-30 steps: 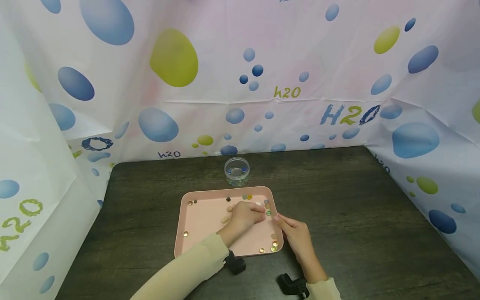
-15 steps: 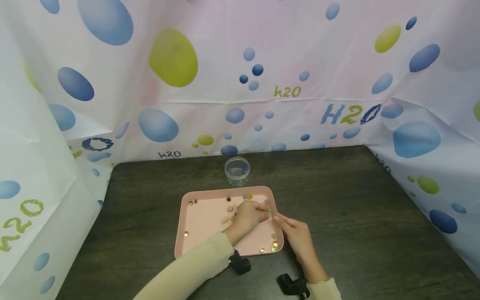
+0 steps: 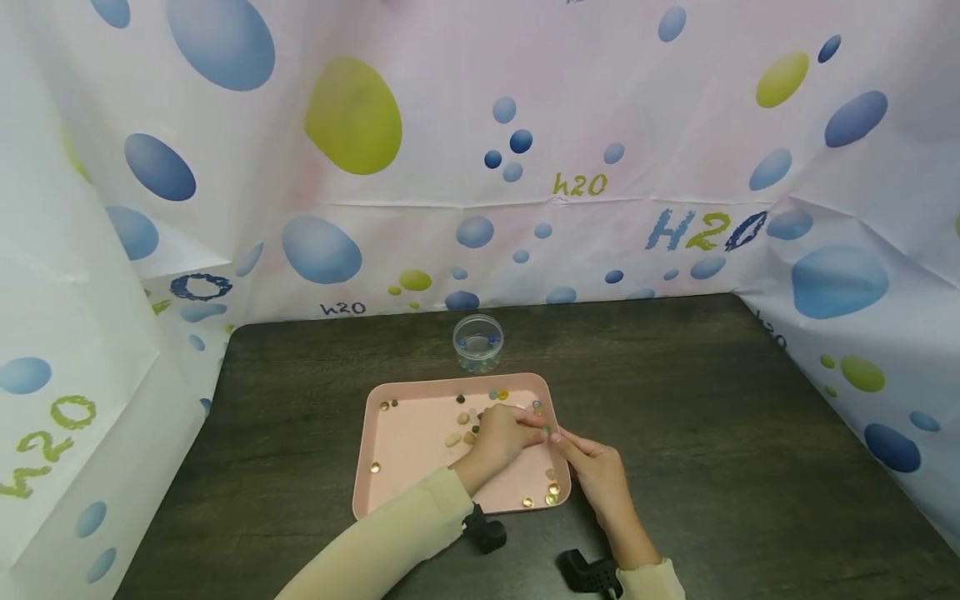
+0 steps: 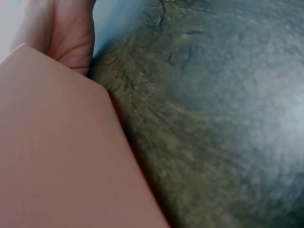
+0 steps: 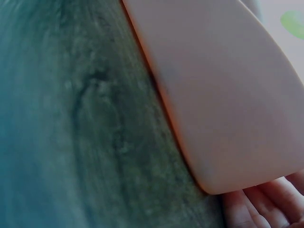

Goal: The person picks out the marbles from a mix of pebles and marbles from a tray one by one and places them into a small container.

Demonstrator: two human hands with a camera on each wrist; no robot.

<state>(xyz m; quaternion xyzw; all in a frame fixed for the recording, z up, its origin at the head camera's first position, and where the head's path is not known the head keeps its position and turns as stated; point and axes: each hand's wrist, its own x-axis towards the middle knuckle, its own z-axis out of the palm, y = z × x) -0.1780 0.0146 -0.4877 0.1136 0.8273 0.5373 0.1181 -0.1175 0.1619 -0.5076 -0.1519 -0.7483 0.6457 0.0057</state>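
In the head view my left hand (image 3: 504,435) reaches over the pink tray (image 3: 408,487), thumb and forefinger pinching a small green glass bead (image 3: 546,430) near the right wall. My right hand (image 3: 598,473) grips that side of the tray, its thumb at the rim and its other fingers mostly hidden. Left of my left hand lie beige pebbles (image 3: 453,439) and small dark beads (image 3: 461,399). Amber glass beads (image 3: 553,489) sit in the front right corner. The left wrist view shows the tray's outer side (image 4: 61,142); in the right wrist view, fingers (image 5: 270,202) show beside the tray.
Behind the tray stands a clear round container (image 3: 478,343) with blue and pale beads inside. The dark wooden table (image 3: 675,400) carries everything. A printed curtain (image 3: 420,242) hangs along the back and sides. Black wrist devices (image 3: 486,533) sit at both cuffs.
My left hand has shifted slightly to the right, its fingertips now at the green bead by the tray's wall. More pebbles show behind it. The right hand keeps its place at the tray's edge.
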